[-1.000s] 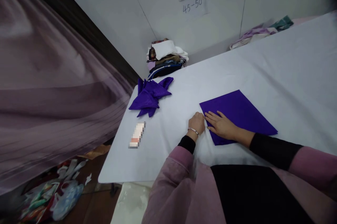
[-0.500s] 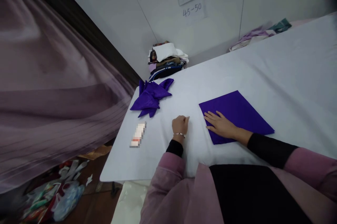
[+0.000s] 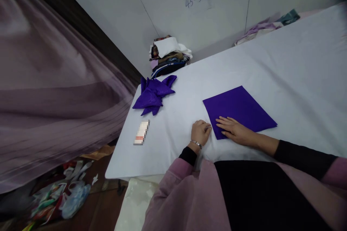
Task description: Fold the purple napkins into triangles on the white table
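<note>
A purple cloth napkin (image 3: pixel 238 106) lies flat on the white-covered table (image 3: pixel 173 151), folded, with its corners turned like a diamond. My right hand (image 3: pixel 235 131) rests on its near part, fingers stretched out and palm down. Just off the napkin's left edge, my left hand (image 3: pixel 201 132) is closed, thumb and fingertips pressed together. Whatever those fingertips hold, if anything, is too small to make out. Farther left, a purple napkin folded into a pointed shape (image 3: pixel 154 95) sits near the table's left edge.
A blurred-out pale oblong item (image 3: pixel 141 132) lies at the table's left side. Stacked folded clothes (image 3: pixel 169 57) stand against the wall behind. More cloth (image 3: pixel 260 32) lies along the back edge. A mauve curtain (image 3: pixel 54 79) hangs left; plastic bags (image 3: pixel 74 198) lie on the floor.
My left hand has moved right, close to the napkin's left edge, and remains closed. My right hand has slid toward the napkin's near edge. The view has shifted slightly.
</note>
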The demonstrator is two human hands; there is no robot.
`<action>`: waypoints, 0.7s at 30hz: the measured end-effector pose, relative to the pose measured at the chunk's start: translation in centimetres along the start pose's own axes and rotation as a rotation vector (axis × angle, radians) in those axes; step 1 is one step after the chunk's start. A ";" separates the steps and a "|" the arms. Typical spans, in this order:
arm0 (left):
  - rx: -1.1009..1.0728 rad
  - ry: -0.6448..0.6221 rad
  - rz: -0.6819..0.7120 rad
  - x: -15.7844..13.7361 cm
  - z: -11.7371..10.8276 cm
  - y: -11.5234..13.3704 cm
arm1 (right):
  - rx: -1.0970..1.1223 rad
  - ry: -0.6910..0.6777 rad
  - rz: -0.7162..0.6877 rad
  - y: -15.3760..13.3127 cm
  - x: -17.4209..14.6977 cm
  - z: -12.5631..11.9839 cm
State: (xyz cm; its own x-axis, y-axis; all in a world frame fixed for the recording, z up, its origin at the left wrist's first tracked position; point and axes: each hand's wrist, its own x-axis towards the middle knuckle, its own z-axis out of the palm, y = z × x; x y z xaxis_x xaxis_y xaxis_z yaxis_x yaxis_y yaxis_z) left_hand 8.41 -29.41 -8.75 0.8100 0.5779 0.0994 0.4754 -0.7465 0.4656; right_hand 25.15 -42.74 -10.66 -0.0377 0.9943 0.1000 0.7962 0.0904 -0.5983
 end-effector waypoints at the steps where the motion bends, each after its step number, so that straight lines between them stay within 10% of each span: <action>1: 0.012 -0.008 0.004 0.1 0.0 0.2 | -0.016 0.002 -0.006 0.0 0.0 0.2; 16: 0.214 -0.043 0.151 0.7 0.9 0.5 | -0.075 0.025 -0.029 0.3 0.1 0.8; 21: 0.336 0.028 -0.054 1.3 -1.0 -2.1 | -0.054 0.045 -0.029 0.4 0.0 1.0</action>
State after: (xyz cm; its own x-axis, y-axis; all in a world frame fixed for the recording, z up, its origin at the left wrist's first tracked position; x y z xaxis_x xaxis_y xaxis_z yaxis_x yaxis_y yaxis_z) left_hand 8.11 -26.78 -8.72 0.7732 0.6247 0.1090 0.6075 -0.7790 0.1555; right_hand 24.90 -42.67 -11.69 -0.0350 0.9876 0.1532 0.8266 0.1148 -0.5510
